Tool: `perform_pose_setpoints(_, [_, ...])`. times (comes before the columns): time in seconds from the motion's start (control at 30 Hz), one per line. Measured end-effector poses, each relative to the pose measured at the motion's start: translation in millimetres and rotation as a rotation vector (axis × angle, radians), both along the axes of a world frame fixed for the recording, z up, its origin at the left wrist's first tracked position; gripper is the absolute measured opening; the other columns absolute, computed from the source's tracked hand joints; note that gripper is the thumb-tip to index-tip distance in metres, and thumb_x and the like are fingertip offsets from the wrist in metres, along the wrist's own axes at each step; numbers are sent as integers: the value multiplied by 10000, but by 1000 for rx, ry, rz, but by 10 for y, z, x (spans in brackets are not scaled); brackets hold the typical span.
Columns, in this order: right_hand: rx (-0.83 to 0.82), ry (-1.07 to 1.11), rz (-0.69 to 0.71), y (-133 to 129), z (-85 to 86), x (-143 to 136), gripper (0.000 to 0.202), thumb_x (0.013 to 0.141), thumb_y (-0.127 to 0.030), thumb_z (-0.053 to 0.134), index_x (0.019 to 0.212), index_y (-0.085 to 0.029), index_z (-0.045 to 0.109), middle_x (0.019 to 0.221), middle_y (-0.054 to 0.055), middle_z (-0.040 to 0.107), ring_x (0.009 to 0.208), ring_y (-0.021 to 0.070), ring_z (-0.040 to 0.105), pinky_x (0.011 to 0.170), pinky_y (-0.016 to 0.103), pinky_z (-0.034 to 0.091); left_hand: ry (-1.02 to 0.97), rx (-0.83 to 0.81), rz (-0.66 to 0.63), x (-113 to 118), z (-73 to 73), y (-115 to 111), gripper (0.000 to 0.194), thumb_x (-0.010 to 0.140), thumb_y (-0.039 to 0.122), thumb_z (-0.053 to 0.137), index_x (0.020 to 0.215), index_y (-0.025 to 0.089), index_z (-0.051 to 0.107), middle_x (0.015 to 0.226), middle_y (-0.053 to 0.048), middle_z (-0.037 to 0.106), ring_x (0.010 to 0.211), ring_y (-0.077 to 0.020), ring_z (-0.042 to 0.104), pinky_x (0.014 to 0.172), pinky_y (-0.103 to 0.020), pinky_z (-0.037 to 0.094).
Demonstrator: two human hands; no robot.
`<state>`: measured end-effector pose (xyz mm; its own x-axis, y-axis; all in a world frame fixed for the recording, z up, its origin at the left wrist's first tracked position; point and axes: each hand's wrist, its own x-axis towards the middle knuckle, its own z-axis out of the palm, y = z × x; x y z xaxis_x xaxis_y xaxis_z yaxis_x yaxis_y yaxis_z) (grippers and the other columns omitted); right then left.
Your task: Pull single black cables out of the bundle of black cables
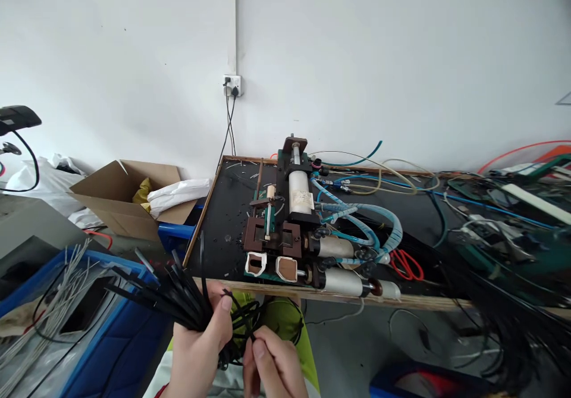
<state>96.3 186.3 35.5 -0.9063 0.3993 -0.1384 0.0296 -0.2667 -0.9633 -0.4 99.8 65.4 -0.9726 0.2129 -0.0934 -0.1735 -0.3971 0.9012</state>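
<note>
- White wall behind everything, filling the upper view.
- Black-topped bench, wood-edged, across the middle. Loose black cables trail over its near right edge.
- Blue bin at lower left, pale thin wires lying in it.
- Open cardboard box beyond the bin, left of the bench; a white wrapped bundle and something yellow in it.
- Machine on the bench: white and silver cylinders, brown blocks, clear-blue hoses looping off its right side.
- Bundle of black cables above my lap, just off the bench's near edge. Cut ends fan out to the left; loops hang between my hands.
- My left hand: fingers curled closed around the bundle, thumb on top.
- My right hand: thumb and fingertips pinched together on a thin black strand — no gap visible.
- Red coiled cord right of the cylinders.
- Wall socket, plugs in.
</note>
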Motion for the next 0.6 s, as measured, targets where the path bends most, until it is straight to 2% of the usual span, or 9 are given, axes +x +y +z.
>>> perform_pose_setpoints(0.1, [-474, 185, -12, 56, 1, -123, 475, 989, -641, 611, 746, -235, 570, 419, -71, 436, 383, 101, 261, 452, 240, 291, -20, 116, -2, 31, 67, 28, 303, 928, 445, 785, 1088, 220, 660, 518, 127, 360, 419, -55, 253, 406, -153, 293])
perform_pose_setpoints(0.23, [-796, 393, -83, 124, 34, -307, 308, 990, -450, 707, 791, -229, 631, 410, -110, 348, 399, 100, 147, 444, 228, 273, -45, 210, 13, 53, 160, 57, 245, 986, 430, 707, 1104, 222, 658, 517, 116, 392, 412, -55, 227, 413, -152, 276])
perform_pose_setpoints(0.37, [-970, 445, -57, 110, 22, -395, 210, 981, -327, 733, 810, -211, 699, 428, -106, 363, 410, 102, 126, 432, 229, 258, -64, 212, 14, 49, 179, 69, 229, 979, 420, 717, 1069, 219, 656, 512, 114, 403, 404, -54, 229, 410, -152, 272])
perform_pose_setpoints(0.6, [-1074, 474, 7, 70, 12, -438, 221, 997, -284, 711, 801, -185, 734, 415, -101, 386, 387, 94, 114, 411, 221, 248, -72, 210, -6, 37, 169, 69, 262, 973, 437, 715, 1096, 216, 650, 508, 108, 426, 395, -57, 243, 410, -158, 261])
